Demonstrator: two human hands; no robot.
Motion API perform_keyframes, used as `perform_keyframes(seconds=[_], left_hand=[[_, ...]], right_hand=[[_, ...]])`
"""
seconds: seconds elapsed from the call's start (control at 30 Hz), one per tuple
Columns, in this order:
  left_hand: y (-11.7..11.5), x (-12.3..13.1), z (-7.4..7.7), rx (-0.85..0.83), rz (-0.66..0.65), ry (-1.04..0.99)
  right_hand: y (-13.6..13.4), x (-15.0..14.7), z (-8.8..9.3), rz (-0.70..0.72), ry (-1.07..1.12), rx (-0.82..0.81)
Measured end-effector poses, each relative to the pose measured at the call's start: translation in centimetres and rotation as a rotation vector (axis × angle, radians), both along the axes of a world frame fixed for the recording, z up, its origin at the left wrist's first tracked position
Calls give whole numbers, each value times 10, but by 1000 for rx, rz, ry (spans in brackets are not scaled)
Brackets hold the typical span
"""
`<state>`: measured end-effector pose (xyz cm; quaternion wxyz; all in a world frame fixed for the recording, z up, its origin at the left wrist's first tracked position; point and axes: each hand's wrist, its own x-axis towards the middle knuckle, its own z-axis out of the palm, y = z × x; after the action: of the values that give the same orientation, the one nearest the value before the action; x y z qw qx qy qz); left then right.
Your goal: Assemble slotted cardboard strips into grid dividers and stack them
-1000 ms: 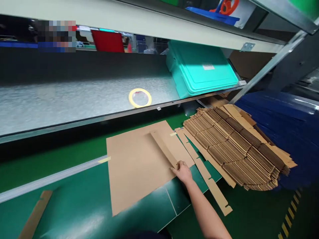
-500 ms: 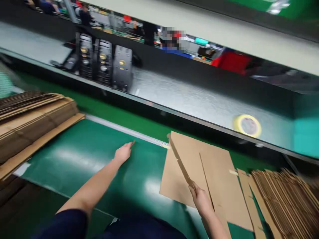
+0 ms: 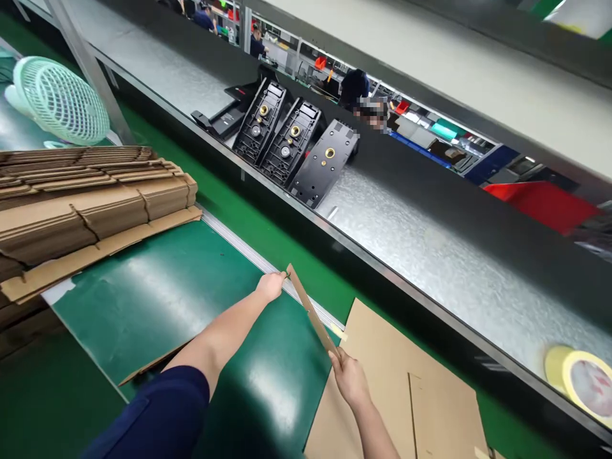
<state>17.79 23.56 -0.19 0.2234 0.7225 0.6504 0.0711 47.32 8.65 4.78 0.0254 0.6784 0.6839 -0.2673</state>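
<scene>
My left hand is closed near the far edge of the green work surface. It seems to grip a cardboard piece, seen nearly edge-on and mostly hidden under my left forearm. My right hand is closed around the near end of a narrow cardboard strip. That strip slants away to the upper left, and its far end meets or nearly meets my left fingertips; contact is unclear. Below my right hand, a flat cardboard sheet with a slit lies on the surface.
Stacked folded cardboard stands at left, with a mint-green fan behind. Beyond the surface runs a metal-floored channel holding several black plastic parts and a yellow tape roll. People work in the background.
My right hand has swung the strip leftward, off the sheet and toward my left hand. The view has turned left, showing the fan and more of the left stack.
</scene>
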Motion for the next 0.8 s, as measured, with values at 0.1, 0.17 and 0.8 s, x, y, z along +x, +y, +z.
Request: perform_keyframes(seconds=[0.1, 0.17, 0.8], left_hand=[[6, -2, -6, -16, 27, -19], [7, -4, -8, -21, 42, -24], [4, -9, -11, 60, 53, 34]], right_hand=[[15, -5, -4, 38, -57, -55], [22, -9, -6, 39, -100, -95], [67, -2, -6, 79, -90, -172]])
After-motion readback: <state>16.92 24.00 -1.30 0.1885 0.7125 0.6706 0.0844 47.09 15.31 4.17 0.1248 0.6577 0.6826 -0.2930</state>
